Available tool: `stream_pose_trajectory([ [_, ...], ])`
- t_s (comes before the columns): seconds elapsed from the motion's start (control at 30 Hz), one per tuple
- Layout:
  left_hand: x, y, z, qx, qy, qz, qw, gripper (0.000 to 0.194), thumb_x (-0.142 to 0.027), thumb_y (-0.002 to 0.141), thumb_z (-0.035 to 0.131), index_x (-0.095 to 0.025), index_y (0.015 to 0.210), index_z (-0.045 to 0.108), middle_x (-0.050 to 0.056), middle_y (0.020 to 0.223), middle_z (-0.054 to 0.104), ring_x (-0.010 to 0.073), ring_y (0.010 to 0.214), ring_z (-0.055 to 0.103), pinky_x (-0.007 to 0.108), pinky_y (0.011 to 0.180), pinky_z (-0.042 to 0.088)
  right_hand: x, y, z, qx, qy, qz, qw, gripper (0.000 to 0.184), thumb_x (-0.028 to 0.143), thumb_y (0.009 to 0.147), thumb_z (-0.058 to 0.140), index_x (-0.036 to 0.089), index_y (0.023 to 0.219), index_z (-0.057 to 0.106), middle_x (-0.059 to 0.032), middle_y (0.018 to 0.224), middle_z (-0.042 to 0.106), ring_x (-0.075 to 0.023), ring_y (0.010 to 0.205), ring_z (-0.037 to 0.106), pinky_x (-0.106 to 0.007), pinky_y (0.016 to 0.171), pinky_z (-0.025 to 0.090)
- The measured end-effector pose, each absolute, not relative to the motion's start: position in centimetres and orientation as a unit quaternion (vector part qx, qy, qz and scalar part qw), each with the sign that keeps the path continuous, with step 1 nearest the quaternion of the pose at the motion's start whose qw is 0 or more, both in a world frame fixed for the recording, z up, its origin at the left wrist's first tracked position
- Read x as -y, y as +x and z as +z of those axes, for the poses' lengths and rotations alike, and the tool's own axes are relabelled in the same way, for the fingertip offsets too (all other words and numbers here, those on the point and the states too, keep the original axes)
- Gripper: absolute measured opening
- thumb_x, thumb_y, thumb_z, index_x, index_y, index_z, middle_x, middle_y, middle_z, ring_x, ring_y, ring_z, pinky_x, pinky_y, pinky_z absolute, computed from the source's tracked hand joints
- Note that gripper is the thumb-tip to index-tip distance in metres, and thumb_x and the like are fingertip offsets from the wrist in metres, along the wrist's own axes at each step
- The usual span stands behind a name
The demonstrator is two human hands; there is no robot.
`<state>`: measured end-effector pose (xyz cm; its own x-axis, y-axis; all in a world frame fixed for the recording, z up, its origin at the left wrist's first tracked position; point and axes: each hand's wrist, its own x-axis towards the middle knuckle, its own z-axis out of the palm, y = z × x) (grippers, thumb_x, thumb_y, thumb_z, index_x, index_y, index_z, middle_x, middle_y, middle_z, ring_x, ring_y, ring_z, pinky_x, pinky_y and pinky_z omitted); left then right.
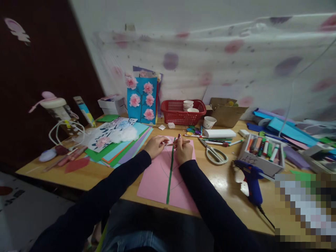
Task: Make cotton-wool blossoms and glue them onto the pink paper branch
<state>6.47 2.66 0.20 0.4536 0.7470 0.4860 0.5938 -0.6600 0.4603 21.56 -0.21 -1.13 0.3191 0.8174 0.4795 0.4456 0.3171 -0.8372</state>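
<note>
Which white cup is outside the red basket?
The lone patterned cup, standing just right of the red basket; the other cups are inside it.

Craft workspace | wooden table | colored paper | glue gun

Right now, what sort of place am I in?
Probably a craft corner or art workspace in a room: a box of markers, a blue glue gun and a blue sheet with pink paper-like flowers share the wooden table.
</note>
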Motion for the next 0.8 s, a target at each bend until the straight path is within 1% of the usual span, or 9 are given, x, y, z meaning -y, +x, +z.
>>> stream_pose_trajectory([
  [0.07, -2.6, 6.2, 0.4, -0.395, 0.849, 0.335, 0.106, 0.030, -0.003, 0.071, 0.053, -0.020, 0.093, 0.063, 0.004, 0.098, 0.068, 0.0188, 0.097, 0.060, 0.033, 0.090, 0.046, 0.2, 21.6, -1.2, 0.567, -0.565, 0.154, 0.579, 0.053, 0.053, 0.090, 0.029, 0.019, 0.065, 0.060, -0.0010, 0.050, 0.060, -0.0145, 0.048, 0.056, -0.025, 0.052, 0.038],
  [0.13, -2.6, 5.4, 0.7, -0.402, 0.849, 0.328, 0.102, 0.032, -0.007, 0.070, 0.057, -0.020, 0.098, 0.062, 0.005, 0.105, 0.065, 0.0197, 0.104, 0.058, 0.035, 0.095, 0.043, 0.2, 21.6, -1.2, 0.569, -0.569, 0.148, 0.575, 0.053, 0.052, 0.091, 0.028, 0.019, 0.064, 0.059, -0.0011, 0.050, 0.060, -0.0147, 0.048, 0.056, -0.025, 0.052, 0.038],
  [0.2, -2.5, 4.4, 0.7, -0.418, 0.847, 0.312, 0.100, 0.038, -0.017, 0.069, 0.065, -0.020, 0.106, 0.060, 0.007, 0.114, 0.062, 0.0215, 0.111, 0.054, 0.037, 0.099, 0.039, 0.2, 21.6, -1.2, 0.567, -0.574, 0.142, 0.573, 0.053, 0.051, 0.092, 0.027, 0.019, 0.064, 0.059, -0.0013, 0.050, 0.060, -0.0150, 0.049, 0.057, -0.025, 0.053, 0.039],
  [0.23, -2.6, 3.9, 0.7, -0.428, 0.847, 0.299, 0.101, 0.045, -0.025, 0.067, 0.069, -0.020, 0.110, 0.058, 0.008, 0.119, 0.060, 0.0231, 0.114, 0.052, 0.038, 0.101, 0.038, 0.2, 21.6, -1.2, 0.566, -0.575, 0.140, 0.573, 0.053, 0.051, 0.092, 0.026, 0.019, 0.064, 0.059, -0.0014, 0.049, 0.060, -0.0152, 0.049, 0.057, -0.025, 0.053, 0.039],
  [0.3, -2.6, 3.0, 0.5, -0.451, 0.846, 0.265, 0.103, 0.065, -0.040, 0.060, 0.075, -0.020, 0.118, 0.055, 0.011, 0.128, 0.054, 0.0279, 0.121, 0.047, 0.043, 0.104, 0.033, 0.2, 21.6, -1.2, 0.565, -0.576, 0.137, 0.574, 0.053, 0.050, 0.092, 0.026, 0.019, 0.064, 0.059, -0.0016, 0.049, 0.060, -0.0153, 0.050, 0.058, -0.025, 0.054, 0.039],
  [0.4, -2.6, 2.5, 0.3, -0.485, 0.841, 0.213, 0.108, 0.090, -0.053, 0.050, 0.078, -0.020, 0.128, 0.047, 0.014, 0.137, 0.047, 0.0350, 0.127, 0.039, 0.051, 0.105, 0.026, 0.1, 21.5, -1.4, 0.566, -0.575, 0.137, 0.574, 0.053, 0.050, 0.092, 0.027, 0.018, 0.065, 0.059, -0.0018, 0.049, 0.060, -0.0153, 0.049, 0.058, -0.025, 0.054, 0.040],
  [0.47, -2.5, 2.6, 0.3, -0.500, 0.838, 0.189, 0.111, 0.097, -0.056, 0.050, 0.076, -0.020, 0.133, 0.041, 0.015, 0.140, 0.044, 0.0364, 0.129, 0.037, 0.052, 0.105, 0.025, 0.1, 21.5, -1.5, 0.570, -0.574, 0.137, 0.572, 0.052, 0.050, 0.092, 0.027, 0.018, 0.066, 0.060, -0.0017, 0.050, 0.061, -0.0151, 0.049, 0.058, -0.025, 0.053, 0.040],
  [0.53, -2.4, 2.8, 0.4, -0.508, 0.836, 0.173, 0.114, 0.098, -0.057, 0.053, 0.075, -0.019, 0.136, 0.038, 0.016, 0.140, 0.043, 0.0362, 0.129, 0.037, 0.052, 0.105, 0.025, 0.1, 21.5, -1.5, 0.575, -0.573, 0.136, 0.568, 0.052, 0.049, 0.092, 0.027, 0.018, 0.067, 0.060, -0.0016, 0.051, 0.061, -0.0148, 0.050, 0.058, -0.024, 0.054, 0.040],
  [0.8, -2.5, 2.8, 0.2, -0.514, 0.836, 0.158, 0.111, 0.100, -0.058, 0.053, 0.074, -0.019, 0.137, 0.035, 0.016, 0.141, 0.043, 0.0372, 0.129, 0.038, 0.052, 0.104, 0.027, 0.1, 21.5, -1.1, 0.603, -0.571, 0.146, 0.538, 0.049, 0.047, 0.091, 0.031, 0.018, 0.068, 0.062, -0.0025, 0.054, 0.064, -0.0142, 0.052, 0.059, -0.023, 0.052, 0.039],
])
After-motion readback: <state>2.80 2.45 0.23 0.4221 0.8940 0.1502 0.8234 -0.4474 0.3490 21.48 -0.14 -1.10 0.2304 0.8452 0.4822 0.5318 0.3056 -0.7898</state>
